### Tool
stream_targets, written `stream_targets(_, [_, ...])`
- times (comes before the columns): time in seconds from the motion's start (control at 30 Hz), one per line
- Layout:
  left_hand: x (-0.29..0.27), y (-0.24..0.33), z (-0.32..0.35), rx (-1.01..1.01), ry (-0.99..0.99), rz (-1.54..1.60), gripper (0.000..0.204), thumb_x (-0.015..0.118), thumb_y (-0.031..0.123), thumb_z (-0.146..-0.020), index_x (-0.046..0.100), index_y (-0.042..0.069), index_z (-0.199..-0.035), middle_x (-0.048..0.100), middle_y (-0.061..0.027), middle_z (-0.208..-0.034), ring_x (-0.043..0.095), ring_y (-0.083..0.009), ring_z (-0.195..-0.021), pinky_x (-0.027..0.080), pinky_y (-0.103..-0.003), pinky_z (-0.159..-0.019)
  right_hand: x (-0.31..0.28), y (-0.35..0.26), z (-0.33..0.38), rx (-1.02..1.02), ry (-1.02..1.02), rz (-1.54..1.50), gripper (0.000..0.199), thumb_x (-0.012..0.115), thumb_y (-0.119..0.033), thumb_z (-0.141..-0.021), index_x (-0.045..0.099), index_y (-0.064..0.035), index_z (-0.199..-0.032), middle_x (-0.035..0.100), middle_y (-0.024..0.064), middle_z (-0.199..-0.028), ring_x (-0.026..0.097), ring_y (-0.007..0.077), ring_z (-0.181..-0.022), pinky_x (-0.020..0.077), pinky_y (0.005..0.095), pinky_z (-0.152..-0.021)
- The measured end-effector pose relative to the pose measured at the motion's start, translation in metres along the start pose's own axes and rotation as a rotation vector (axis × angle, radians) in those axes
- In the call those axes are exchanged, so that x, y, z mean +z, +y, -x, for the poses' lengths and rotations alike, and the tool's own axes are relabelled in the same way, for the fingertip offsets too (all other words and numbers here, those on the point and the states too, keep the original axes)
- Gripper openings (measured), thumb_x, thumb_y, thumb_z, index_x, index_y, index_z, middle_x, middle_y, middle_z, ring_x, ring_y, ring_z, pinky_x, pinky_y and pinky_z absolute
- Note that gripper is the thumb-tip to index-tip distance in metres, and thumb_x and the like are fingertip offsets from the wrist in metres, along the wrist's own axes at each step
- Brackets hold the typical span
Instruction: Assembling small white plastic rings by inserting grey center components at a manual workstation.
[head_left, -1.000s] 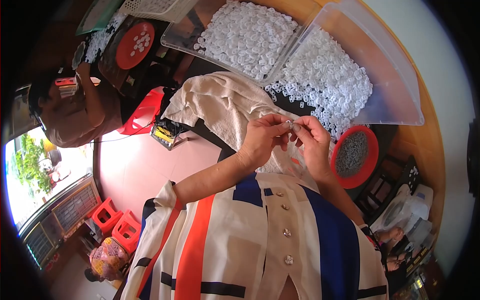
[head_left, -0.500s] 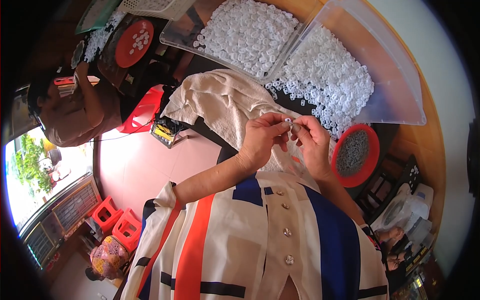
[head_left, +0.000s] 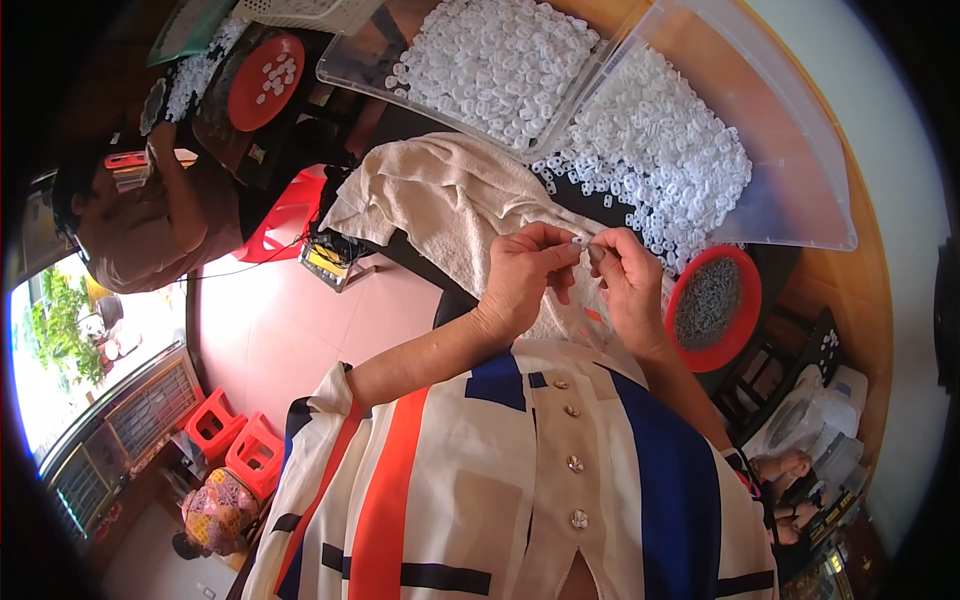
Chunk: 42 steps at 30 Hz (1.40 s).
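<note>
Pinching one small white piece [head_left: 578,241] together, both hands [head_left: 575,280] over the towel's edge [head_left: 440,200].

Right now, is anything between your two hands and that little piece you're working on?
No. The left hand and right hand both pinch the small piece at their fingertips, above the beige towel. Nothing visible comes between them.

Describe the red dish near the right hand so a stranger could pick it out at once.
Start from the big clear plastic tray heaped with small white pieces at the top of the head view. Just below its lower corner, beside the right hand, sits the round red dish. It alone is filled with tiny grey metal bits; the other red dish, far left, holds a few white pieces.
</note>
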<state>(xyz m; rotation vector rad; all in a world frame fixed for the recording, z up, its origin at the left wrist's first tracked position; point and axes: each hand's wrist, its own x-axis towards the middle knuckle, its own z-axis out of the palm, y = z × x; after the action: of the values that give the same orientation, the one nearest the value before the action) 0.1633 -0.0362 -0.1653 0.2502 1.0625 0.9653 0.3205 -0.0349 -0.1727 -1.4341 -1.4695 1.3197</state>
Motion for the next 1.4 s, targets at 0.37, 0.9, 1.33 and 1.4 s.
stream_targets(0.37, [0.0015, -0.0041, 0.0005, 0.059, 0.018, -0.141, 0.009, 0.065, 0.003, -0.083, 0.060, -0.003, -0.088, 0.059, -0.0037, -0.069, 0.054, -0.0095, -0.054, 0.043, -0.024, -0.042, -0.0003, 0.0015, 0.0012, -0.040, 0.002, 0.067, 0.005, 0.055, -0.005, -0.094, 0.056, -0.0037, -0.089, 0.049, -0.0031, -0.070, 0.042, 0.0033, -0.061, 0.0348, 0.0193, -0.049])
stream_targets(0.9, [0.0025, -0.0069, 0.0024, 0.070, 0.043, -0.247, 0.010, 0.065, 0.007, -0.083, 0.060, -0.001, -0.088, 0.058, -0.0020, -0.070, 0.053, -0.0074, -0.055, 0.042, -0.022, -0.042, -0.0001, -0.0004, 0.0010, -0.172, 0.016, 0.138, 0.005, 0.055, 0.004, -0.090, 0.055, -0.0014, -0.090, 0.050, -0.0007, -0.073, 0.042, 0.0048, -0.059, 0.0345, 0.0210, -0.049])
stream_targets(1.33, [0.0010, -0.0091, 0.0019, 0.118, 0.026, -0.372, 0.008, 0.063, 0.007, -0.084, 0.059, 0.000, -0.085, 0.058, -0.0014, -0.068, 0.053, -0.0068, -0.054, 0.042, -0.022, -0.042, -0.0066, -0.0069, -0.0015, -0.363, -0.041, 0.370, 0.023, 0.052, 0.017, -0.075, 0.054, 0.0013, -0.092, 0.054, 0.0121, -0.078, 0.058, 0.0230, -0.067, 0.0462, 0.0283, -0.060])
stream_targets(1.4, [0.0035, -0.0075, 0.0035, 0.116, 0.023, -0.387, 0.007, 0.063, 0.006, -0.084, 0.059, 0.000, -0.083, 0.058, -0.0015, -0.068, 0.053, -0.0069, -0.054, 0.042, -0.022, -0.042, -0.0061, -0.0063, -0.0013, -0.383, -0.041, 0.364, 0.023, 0.052, 0.017, -0.075, 0.054, 0.0014, -0.092, 0.054, 0.0127, -0.078, 0.058, 0.0242, -0.067, 0.0463, 0.0288, -0.060])
